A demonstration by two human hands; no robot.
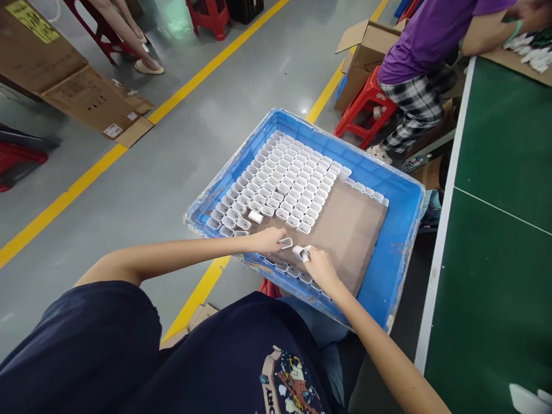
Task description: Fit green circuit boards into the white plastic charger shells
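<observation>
Small white open-topped plastic boxes (297, 167) stand in tight rows on a brown cardboard sheet (351, 224) inside a large blue plastic crate (399, 287). Over the near part of the sheet, my left hand (271, 240) pinches one white box (286, 244), its open side up. Just to its right, the fingers of my right hand (321, 267) are closed around another white box (301, 253), which is tilted; a second piece may be in that grip, partly hidden by the fingers. One box (256, 217) lies tipped over near the front rows.
A green table (491, 230) with a pale edge runs along the right. Beyond the crate a person in a purple shirt (426, 40) sits on a red stool (366, 106) beside an open carton (366, 52). More cardboard (86, 92) stands at the upper left.
</observation>
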